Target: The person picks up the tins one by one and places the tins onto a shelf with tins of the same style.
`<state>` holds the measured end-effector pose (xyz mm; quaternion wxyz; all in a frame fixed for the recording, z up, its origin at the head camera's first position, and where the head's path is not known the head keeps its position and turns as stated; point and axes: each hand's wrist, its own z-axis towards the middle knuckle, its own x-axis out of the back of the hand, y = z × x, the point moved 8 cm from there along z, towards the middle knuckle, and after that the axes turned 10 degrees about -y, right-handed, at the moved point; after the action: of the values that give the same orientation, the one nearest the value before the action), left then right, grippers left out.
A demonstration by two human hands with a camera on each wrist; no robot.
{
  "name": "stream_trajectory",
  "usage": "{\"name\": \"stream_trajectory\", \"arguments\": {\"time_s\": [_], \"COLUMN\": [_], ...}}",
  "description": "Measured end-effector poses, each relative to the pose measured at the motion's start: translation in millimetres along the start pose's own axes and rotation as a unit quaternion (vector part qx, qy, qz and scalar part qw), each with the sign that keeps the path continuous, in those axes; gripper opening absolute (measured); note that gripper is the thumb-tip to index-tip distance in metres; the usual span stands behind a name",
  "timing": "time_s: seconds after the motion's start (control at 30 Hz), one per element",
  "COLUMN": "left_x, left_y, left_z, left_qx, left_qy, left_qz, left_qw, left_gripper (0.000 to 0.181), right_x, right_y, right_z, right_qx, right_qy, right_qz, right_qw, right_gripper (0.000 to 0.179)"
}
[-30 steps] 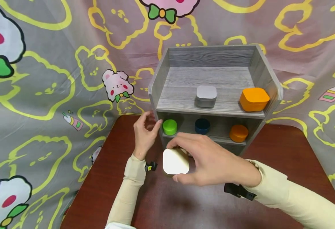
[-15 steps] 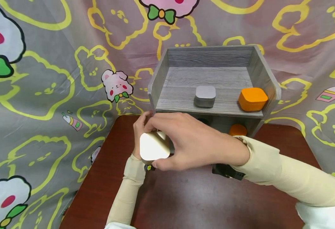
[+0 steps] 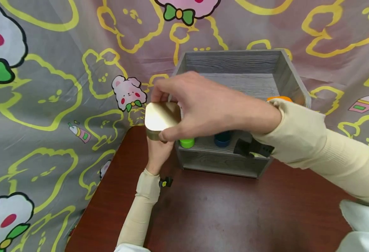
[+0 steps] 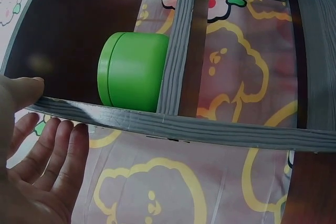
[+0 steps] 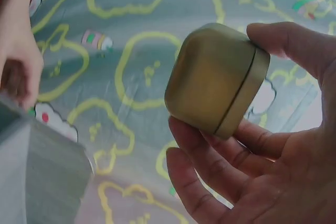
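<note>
My right hand (image 3: 206,105) pinches a small gold tin (image 3: 160,116) with rounded corners between thumb and fingers, up at the left end of the grey wooden shelf (image 3: 220,170). In the right wrist view the lid seam of the tin shows clearly. Below it, my left hand (image 3: 159,154) holds the left side panel of the shelf, its fingers partly hidden behind the tin in the head view. The left wrist view shows the thumb on the inner side of the panel and the fingers on the outer side. A round green tin (image 4: 134,72) sits on the middle shelf close by.
On the middle shelf stands a dark blue round tin (image 3: 222,140). The top of an orange tin (image 3: 279,98) shows on the upper board behind the right sleeve. The shelf stands on a reddish-brown table (image 3: 222,210) before a patterned cloth (image 3: 102,21).
My right hand has carried the gold tin up and to the left, from in front of the shelf to the upper board's left end. The left hand has stayed at the panel.
</note>
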<state>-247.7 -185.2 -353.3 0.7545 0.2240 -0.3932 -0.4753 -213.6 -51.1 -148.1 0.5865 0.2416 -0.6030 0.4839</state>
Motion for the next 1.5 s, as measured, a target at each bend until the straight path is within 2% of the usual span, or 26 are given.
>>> {"name": "stream_trajectory", "arguments": {"time_s": [0.07,0.17,0.27,0.4,0.53,0.8,0.9,1.1,1.23,1.37,1.5], "left_x": [1.0,-1.1,-2.8,-2.9,-2.9,-4.0,-3.3,-2.7,-3.3,-4.8,-8.3], "left_y": [10.0,8.3,6.5,5.3,4.6,7.2,10.1,12.8,11.9,11.0,11.5], "left_z": [4.3,6.5,7.3,6.5,6.2,7.1,8.4,9.0,9.0,7.7,6.4], "left_qx": [-0.001,0.004,0.013,0.011,0.004,0.006,0.004,-0.002,0.003,0.011,0.014], "left_qy": [0.003,-0.008,-0.016,-0.018,-0.015,-0.015,-0.018,-0.019,-0.018,-0.019,-0.023], "left_qz": [-0.05,-0.058,-0.06,-0.06,-0.062,-0.064,-0.063,-0.058,-0.056,-0.052,-0.056], "left_qw": [0.9988,0.9982,0.998,0.998,0.9979,0.9978,0.9979,0.9981,0.9983,0.9984,0.9981], "left_gripper": [0.037,0.028,0.029,0.029,0.029,0.028,0.029,0.028,0.028,0.029,0.029], "right_x": [6.6,18.9,34.7,48.5,52.5,43.7,39.4,27.5,18.2,6.8,-2.5], "right_y": [20.8,45.1,46.2,37.7,40.6,68.7,77.8,87.8,95.4,102.0,106.8], "right_z": [10.6,22.9,26.4,26.0,29.8,38.4,41.6,46.5,47.8,47.3,45.1], "right_qx": [-0.018,-0.056,-0.1,-0.152,-0.177,-0.209,-0.213,-0.227,-0.247,-0.255,-0.263], "right_qy": [-0.003,-0.022,-0.064,-0.127,-0.157,-0.225,-0.239,-0.258,-0.27,-0.276,-0.275], "right_qz": [0.004,-0.014,-0.029,-0.038,-0.053,-0.05,-0.045,-0.041,-0.041,-0.04,-0.033], "right_qw": [0.9998,0.9981,0.9925,0.9794,0.9702,0.9502,0.9462,0.9381,0.9298,0.9257,0.9244], "right_gripper": [0.056,0.071,0.067,0.054,0.053,0.06,0.059,0.05,0.044,0.039,0.048]}}
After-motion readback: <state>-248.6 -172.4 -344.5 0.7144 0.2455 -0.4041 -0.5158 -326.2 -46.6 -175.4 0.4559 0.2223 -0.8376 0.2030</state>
